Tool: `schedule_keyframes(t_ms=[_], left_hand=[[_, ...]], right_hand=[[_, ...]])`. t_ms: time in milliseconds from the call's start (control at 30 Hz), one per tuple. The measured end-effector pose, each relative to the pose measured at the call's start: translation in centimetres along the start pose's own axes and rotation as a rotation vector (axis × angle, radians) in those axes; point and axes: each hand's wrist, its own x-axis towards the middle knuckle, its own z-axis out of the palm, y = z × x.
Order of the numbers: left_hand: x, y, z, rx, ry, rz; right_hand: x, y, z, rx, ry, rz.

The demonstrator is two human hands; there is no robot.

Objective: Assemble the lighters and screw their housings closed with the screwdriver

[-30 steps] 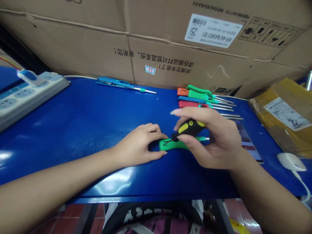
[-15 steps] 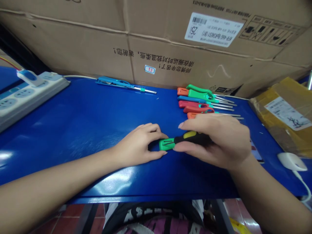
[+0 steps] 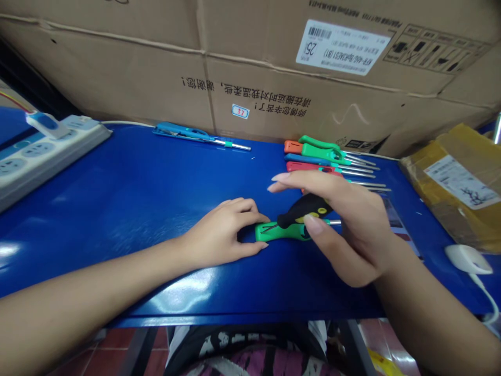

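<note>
A green-handled tool (image 3: pixel 279 232) lies on the blue table (image 3: pixel 136 198) in the middle. My left hand (image 3: pixel 221 236) pinches its left end between thumb and fingers and holds it down. My right hand (image 3: pixel 344 224) grips a small black screwdriver with yellow patches (image 3: pixel 305 209), tilted, with its tip down on the green handle's slotted end. The index finger of that hand stretches out over the screwdriver.
Behind my right hand lies a row of several tools with orange, green, blue and red handles (image 3: pixel 321 159). A blue tool (image 3: pixel 195 134) lies by the big cardboard box (image 3: pixel 250 68). A power strip (image 3: pixel 43 149) is at left, a yellow parcel (image 3: pixel 457 183) and a white device (image 3: pixel 467 259) at right.
My right hand has lifted the screwdriver's handle from lying flat along the green tool to a tilt, tip still on the green handle. My left hand has not moved.
</note>
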Motion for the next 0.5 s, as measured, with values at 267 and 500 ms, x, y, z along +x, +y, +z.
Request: schedule_keyframes(t_ms=[267, 500], left_hand=[[0.02, 0.01, 0.06, -0.016, 0.010, 0.008], [0.05, 0.08, 0.09, -0.023, 0.024, 0.005]], right_hand=[[0.20, 0.12, 0.15, -0.175, 0.024, -0.048], [-0.02, 0.13, 0.11, -0.085, 0.006, -0.039]])
